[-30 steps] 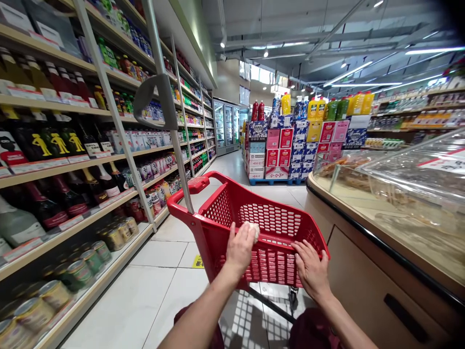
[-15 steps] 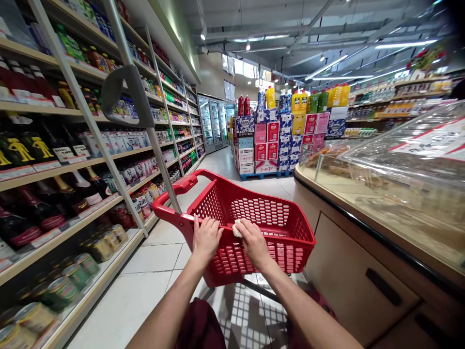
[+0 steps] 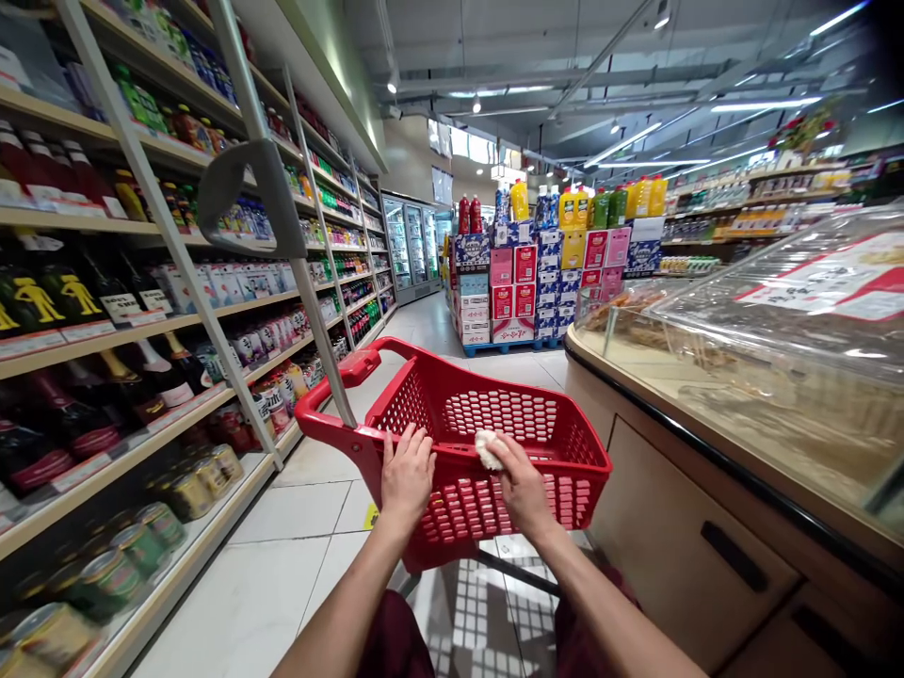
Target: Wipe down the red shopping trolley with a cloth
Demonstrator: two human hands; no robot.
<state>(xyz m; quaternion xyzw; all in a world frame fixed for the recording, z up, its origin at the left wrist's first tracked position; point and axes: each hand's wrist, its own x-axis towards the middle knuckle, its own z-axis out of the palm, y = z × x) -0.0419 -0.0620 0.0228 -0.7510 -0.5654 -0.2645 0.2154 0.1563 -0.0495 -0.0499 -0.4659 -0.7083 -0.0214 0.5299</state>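
A red plastic shopping cart (image 3: 487, 499) stands side-on before me, its basket walls full of holes. My left hand (image 3: 408, 478) rests against the near rim, fingers stretched out and holding nothing. Pinched in my right hand (image 3: 521, 480) is a crumpled white cloth (image 3: 489, 450), pressed at the same rim farther right. Part of the cloth is hidden under the fingers. From the cart's handle end rises a metal pole (image 3: 321, 330) with a grey loop grip (image 3: 250, 202).
Shelves (image 3: 141, 325) of bottles and cans line the left side. At right, close to the cart, stands a counter (image 3: 656, 508) with clear plastic covers (image 3: 791, 311). Stacked drink cartons (image 3: 513, 292) stand ahead on a blue pallet (image 3: 508, 347). White tiles (image 3: 282, 565) cover the floor.
My right hand has slid right along the rim with the cloth. The left hand has shifted slightly right, its fingers now straighter. The view has turned a little.
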